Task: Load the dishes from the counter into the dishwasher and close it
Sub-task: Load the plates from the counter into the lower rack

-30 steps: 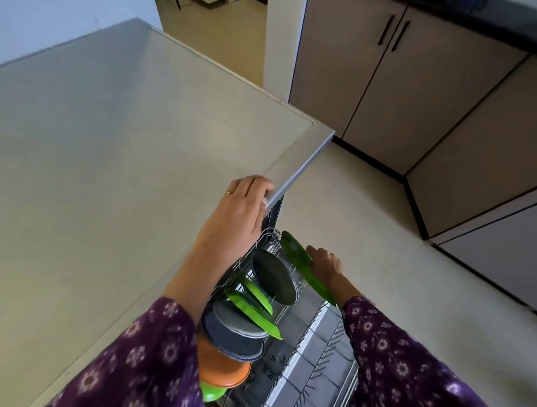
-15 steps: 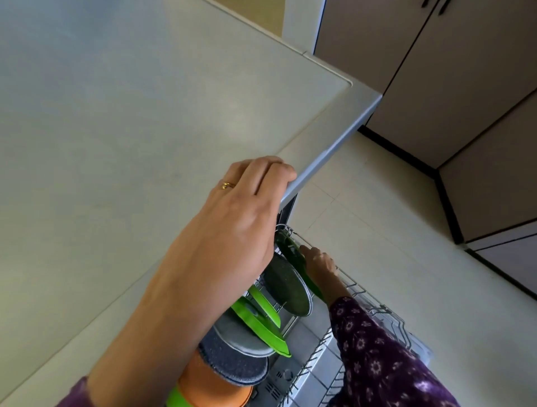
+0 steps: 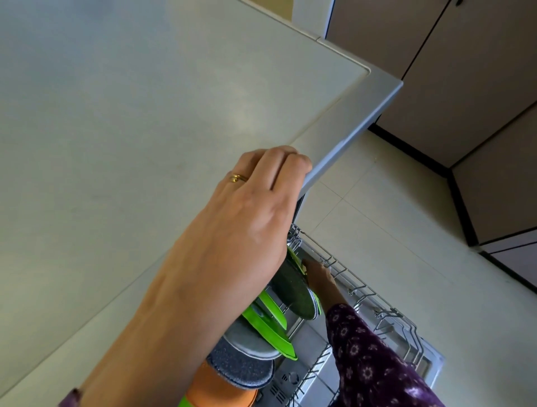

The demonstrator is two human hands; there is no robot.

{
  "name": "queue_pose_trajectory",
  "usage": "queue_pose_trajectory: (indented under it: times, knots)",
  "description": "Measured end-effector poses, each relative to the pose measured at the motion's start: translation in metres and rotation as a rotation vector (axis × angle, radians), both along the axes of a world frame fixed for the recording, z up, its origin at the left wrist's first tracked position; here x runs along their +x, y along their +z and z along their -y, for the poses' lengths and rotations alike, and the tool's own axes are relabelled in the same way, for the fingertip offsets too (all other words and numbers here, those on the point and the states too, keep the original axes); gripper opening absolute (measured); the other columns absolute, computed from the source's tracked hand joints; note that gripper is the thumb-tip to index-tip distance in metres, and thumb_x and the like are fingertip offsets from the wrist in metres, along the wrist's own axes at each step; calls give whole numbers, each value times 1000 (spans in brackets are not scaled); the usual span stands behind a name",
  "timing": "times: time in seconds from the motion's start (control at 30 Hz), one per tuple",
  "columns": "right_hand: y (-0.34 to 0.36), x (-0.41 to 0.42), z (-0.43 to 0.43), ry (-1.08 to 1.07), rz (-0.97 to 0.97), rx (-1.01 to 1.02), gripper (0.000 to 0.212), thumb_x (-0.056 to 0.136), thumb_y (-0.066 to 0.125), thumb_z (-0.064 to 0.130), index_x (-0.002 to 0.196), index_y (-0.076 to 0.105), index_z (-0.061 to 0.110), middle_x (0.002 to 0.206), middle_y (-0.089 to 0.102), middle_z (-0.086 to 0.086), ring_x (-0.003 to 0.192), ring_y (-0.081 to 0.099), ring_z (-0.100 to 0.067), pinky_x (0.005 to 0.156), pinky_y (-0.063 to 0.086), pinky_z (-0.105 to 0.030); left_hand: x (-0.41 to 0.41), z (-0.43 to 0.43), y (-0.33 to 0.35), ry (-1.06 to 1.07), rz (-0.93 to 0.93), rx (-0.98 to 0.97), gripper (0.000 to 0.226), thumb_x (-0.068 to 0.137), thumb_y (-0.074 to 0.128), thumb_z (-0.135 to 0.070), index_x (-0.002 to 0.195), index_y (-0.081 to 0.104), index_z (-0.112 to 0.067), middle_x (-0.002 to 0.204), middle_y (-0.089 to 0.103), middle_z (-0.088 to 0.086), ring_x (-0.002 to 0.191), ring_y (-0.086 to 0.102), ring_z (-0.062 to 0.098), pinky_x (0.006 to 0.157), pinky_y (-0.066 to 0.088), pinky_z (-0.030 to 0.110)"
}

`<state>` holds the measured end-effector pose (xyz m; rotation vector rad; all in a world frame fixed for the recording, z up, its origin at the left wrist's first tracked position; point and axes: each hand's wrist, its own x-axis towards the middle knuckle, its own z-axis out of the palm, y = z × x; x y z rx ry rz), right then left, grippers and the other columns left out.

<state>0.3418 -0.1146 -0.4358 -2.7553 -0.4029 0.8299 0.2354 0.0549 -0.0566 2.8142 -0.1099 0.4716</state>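
Counter (image 3: 145, 116); L hand (image 3: 238, 220) grips edge

Left hand (image 3: 232, 232): fingertips bent over counter edge (image 3: 361, 126), out of sight beneath it. Hand and forearm cover rear of dishwasher rack (image 3: 389, 313) and upper parts of plates standing there. Right hand (image 3: 319, 277): fingers hidden behind dark plate (image 3: 293, 293); whether they grip green plate (image 3: 294, 255) cannot be told. Green plate mostly covered, only thin rim showing. Orange dish (image 3: 215, 389) cut by bottom edge. Rack's front and purple sleeve (image 3: 372, 363) cut there too. Cabinet handle (image 3: 460, 2) clipped at top edge.
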Motion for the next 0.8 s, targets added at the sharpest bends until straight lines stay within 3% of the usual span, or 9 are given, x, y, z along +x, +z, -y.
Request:
queue_pose_trajectory:
  times: [0.13,0.3,0.43,0.53,0.67,0.8]
  knots:
    - [12,-4,8,3,-27,2,31,89,56,6,120,58,14,112,64,-12,101,63,-24,86,49,-29,0,-1,0,-19,10,-10,35,84,47,6,115,54,-7,115,55,4,108,51,23,82,49,32]
    - [52,0,14,-98,39,1,29,90,46,2,114,57,13,103,64,-11,84,64,-23,71,56,-31,0,-1,1,-38,23,-10,33,82,47,4,113,55,-6,113,56,5,106,51,24,82,49,33]
    - [94,-15,13,-145,117,129,26,84,52,2,107,62,10,100,68,-13,82,67,-29,69,57,-34,1,-3,0,-49,52,-7,29,83,50,2,111,55,-5,110,57,6,103,53,24,84,50,35]
    - [128,-41,10,-127,188,218,22,81,54,2,98,66,9,91,70,-14,79,68,-30,66,55,-34,2,-3,-4,-49,72,-14,24,85,52,0,108,56,-4,107,58,7,102,55,24,86,51,38]
    - [185,-94,-2,-44,137,226,19,86,53,10,95,68,16,94,71,-6,79,68,-21,65,46,-19,-10,-5,6,-30,41,-50,22,87,41,-11,101,57,-5,99,61,8,95,58,24,82,53,39]
    - [245,-160,-15,-42,112,318,25,82,54,8,100,69,16,90,71,-6,75,68,-19,70,56,-26,-59,-14,21,24,18,9,19,89,48,-13,102,60,-7,98,64,9,92,61,27,79,54,41]
